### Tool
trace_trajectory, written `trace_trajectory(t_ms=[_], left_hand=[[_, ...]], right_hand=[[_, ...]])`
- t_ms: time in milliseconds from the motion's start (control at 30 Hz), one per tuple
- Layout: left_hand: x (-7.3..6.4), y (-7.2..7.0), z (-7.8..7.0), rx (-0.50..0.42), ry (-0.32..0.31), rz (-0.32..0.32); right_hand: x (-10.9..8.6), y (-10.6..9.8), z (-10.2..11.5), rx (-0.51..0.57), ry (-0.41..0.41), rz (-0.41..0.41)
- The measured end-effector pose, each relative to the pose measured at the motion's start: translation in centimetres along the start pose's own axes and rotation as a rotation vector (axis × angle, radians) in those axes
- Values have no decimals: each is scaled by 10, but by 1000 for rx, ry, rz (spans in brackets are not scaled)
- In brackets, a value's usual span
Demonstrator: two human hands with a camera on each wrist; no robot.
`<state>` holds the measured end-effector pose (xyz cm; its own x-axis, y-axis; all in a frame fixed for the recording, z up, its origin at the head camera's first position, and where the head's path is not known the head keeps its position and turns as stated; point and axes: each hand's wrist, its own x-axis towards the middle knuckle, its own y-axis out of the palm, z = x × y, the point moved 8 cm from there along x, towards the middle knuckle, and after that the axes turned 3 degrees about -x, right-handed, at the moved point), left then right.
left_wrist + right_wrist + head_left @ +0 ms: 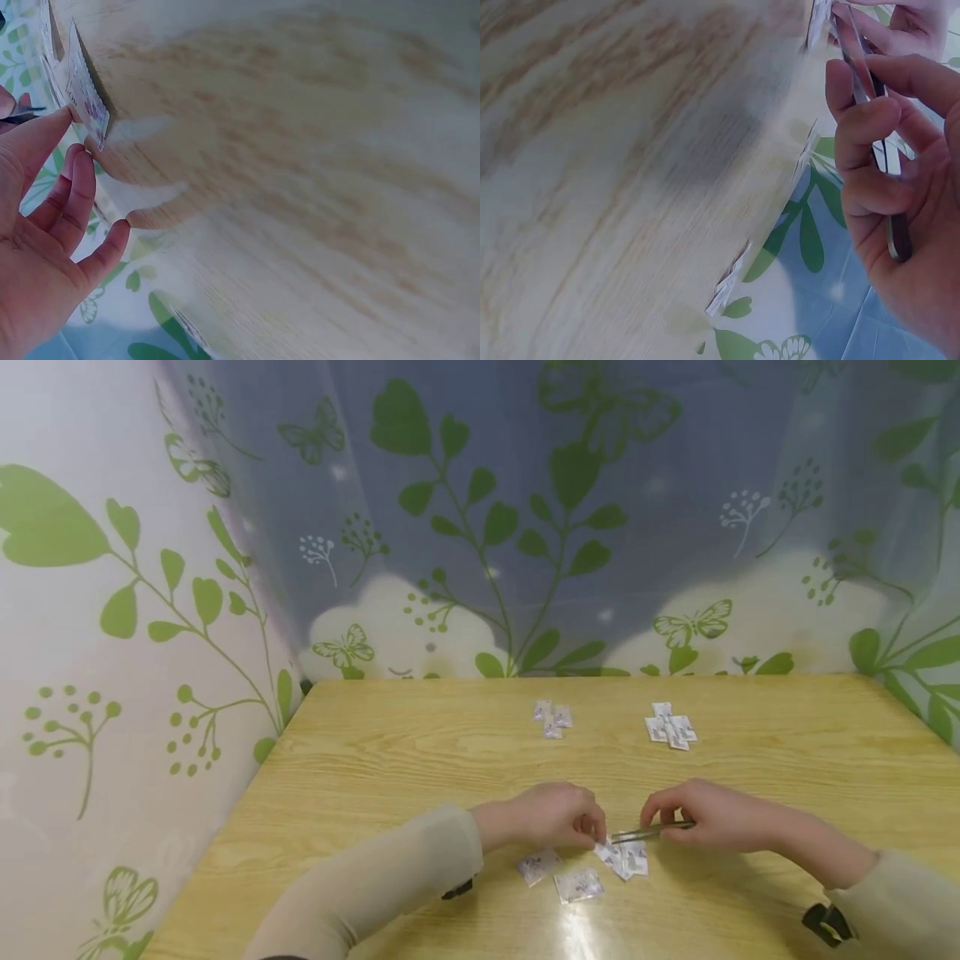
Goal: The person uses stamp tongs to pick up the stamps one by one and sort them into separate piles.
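Observation:
My left hand (558,814) pinches the upper corner of a small flat white packet (617,862) with dark print, between thumb and forefinger. My right hand (716,817) grips metal tweezers (654,832), whose tips point left, right at the top of that packet. Beside it and partly overlapped lies another packet (636,858). Two more printed packets (538,866) lie on the table just below my left hand. In the right wrist view, the tweezers (891,165) lie along curled fingers, with their narrow arms near a packet (817,22).
Farther back on the wooden table (420,743), three packets (552,729) form a small cluster. To their right, several packets (671,728) are arranged like a cross. A leaf-patterned cloth (465,527) hangs behind the table, with more along the left side.

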<state>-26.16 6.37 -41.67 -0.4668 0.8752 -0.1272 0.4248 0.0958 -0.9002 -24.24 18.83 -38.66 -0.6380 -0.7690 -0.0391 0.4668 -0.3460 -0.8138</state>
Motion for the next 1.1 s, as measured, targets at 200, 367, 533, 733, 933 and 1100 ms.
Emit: trace_trajectory(t_ms=[200,367,533,733,933,1100], left_hand=[[0,1,1,1,1,-5],[0,1,0,-3,-3,2],[0,1,0,-4,-5,6],[0,1,1,10,-2,-2],[0,0,0,10,-4,-11],[0,0,-1,11,7,-15]], right_hand=[[-2,2,-1,-6,15,12],[-3,5,-4,55,42,42],[-2,8,-7,128,54,63],[0,9,-8,179,67,80],[2,5,-7,103,72,53],[3,5,-6,128,82,58]])
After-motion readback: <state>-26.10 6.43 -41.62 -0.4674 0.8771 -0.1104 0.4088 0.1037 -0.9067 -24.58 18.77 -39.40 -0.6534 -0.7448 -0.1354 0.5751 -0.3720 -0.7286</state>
